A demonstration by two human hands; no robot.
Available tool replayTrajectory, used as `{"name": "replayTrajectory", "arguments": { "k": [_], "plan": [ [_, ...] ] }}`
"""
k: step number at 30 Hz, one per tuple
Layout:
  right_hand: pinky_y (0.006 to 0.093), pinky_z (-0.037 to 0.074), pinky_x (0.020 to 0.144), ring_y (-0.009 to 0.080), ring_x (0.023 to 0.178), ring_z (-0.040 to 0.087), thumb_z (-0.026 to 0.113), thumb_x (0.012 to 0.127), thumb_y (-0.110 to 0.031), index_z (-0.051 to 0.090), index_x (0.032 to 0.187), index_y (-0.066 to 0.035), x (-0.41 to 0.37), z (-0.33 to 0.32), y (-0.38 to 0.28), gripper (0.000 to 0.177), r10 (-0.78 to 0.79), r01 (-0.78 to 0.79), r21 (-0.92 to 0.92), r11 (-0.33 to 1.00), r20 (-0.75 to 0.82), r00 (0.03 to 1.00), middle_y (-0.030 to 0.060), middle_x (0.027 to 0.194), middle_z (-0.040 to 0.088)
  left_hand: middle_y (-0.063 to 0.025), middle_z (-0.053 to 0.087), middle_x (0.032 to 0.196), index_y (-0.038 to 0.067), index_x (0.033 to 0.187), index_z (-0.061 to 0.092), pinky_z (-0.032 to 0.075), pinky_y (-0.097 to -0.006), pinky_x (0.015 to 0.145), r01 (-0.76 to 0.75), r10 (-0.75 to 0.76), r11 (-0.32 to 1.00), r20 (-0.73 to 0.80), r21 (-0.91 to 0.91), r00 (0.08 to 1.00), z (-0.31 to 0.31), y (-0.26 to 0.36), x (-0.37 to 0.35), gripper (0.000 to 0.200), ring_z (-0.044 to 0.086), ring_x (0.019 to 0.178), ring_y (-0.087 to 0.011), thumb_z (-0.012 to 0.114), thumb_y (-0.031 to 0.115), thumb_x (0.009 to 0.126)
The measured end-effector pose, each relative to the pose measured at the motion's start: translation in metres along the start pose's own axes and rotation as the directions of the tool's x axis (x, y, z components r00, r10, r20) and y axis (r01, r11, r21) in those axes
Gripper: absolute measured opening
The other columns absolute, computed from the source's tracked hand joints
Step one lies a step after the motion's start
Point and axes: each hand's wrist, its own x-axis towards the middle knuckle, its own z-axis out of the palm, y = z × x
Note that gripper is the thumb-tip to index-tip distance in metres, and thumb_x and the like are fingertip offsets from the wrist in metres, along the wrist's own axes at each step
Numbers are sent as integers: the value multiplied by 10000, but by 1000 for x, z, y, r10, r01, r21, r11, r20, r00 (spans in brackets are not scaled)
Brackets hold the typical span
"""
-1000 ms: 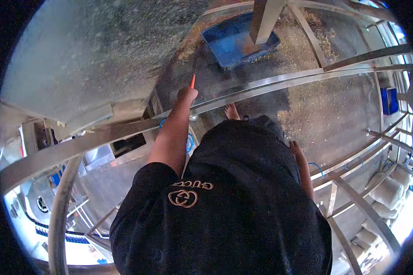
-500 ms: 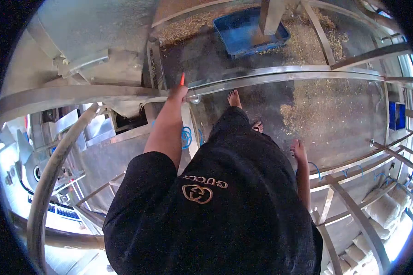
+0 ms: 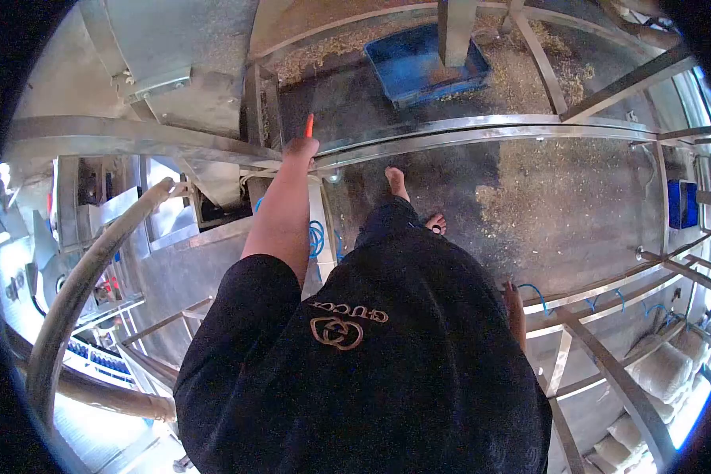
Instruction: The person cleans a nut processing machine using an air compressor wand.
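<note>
My left hand [image 3: 300, 148] is closed, fingers wrapped round a slim orange stick-like object [image 3: 310, 126] whose end points up and away from me. It overlaps the metal rail [image 3: 419, 141] that runs across in front of my feet. My right hand [image 3: 511, 291] hangs low at my right side, partly covered by my black shirt [image 3: 403, 347]. Only a dark sliver of its fingers shows, and nothing can be seen in it.
Beyond the rail, a blue tub [image 3: 426, 87] stands on the floor behind a metal post [image 3: 456, 35]. Pale crumbs [image 3: 545, 197] lie scattered over the dark floor. Metal frames surround me. Coiled blue hose [image 3: 316, 238] hangs at left; white sacks [image 3: 660, 363] lie lower right.
My left hand with the orange object has shifted slightly left and up. My right hand has dropped back toward my body and is now mostly hidden. My feet have shifted slightly.
</note>
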Motion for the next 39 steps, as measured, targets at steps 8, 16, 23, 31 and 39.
{"name": "replayTrajectory", "arguments": {
  "k": [8, 16, 23, 31, 39],
  "plan": [
    [350, 457, 689, 227, 844, 544, 405, 915, -306, 511, 1087, -91, -10, 9, -33, 295, -497, 454, -489, 745, 46, 866, 137, 1009, 540, -80, 593, 609, 30, 911, 593, 453, -315, 471, -75, 75, 997, 13, -16, 997, 10, 17, -13, 262, 588, 506, -183, 478, 196, 745],
    [393, 320, 946, 231, 1083, 443, 359, 922, -277, 473, 1187, -63, -134, 73, -81, 359, -94, 17, 733, 680, 64, 994, 92, 1206, 485, -110, 609, 634, 26, 848, 610, 457, -332, 482, -94, 86, 988, -65, -119, 994, -3, 41, -34, 228, 603, 533, -199, 475, 171, 736],
    [356, 222, 1043, 206, 1189, 361, 307, 955, -231, 390, 1256, -28, -122, 109, -158, 373, 71, -53, 531, 846, -14, 997, 97, 1286, 418, -99, 646, 739, 58, 936, 633, 483, -342, 588, -194, 191, 979, 49, 66, 980, 12, 63, -57, 283, 636, 635, -199, 490, 221, 753],
    [325, 452, 553, 180, 702, 552, 466, 840, -491, 548, 1005, -131, 24, -14, -8, 404, -679, 684, -42, 728, 86, 729, 48, 940, 598, -156, 637, 939, 63, 1006, 617, 469, -365, 786, -215, 197, 956, 106, 199, 975, 63, -5, -34, 334, 609, 920, -285, 508, 232, 739],
    [324, 439, 499, 173, 660, 552, 388, 874, -505, 524, 1041, -112, -77, 79, -133, 448, -168, 184, 171, 968, -104, 980, 57, 890, 599, -121, 611, 744, 8, 855, 599, 471, -370, 568, -194, 190, 981, -146, -12, 971, 114, -123, -24, 257, 595, 631, -252, 507, 226, 756]
  ]
}}
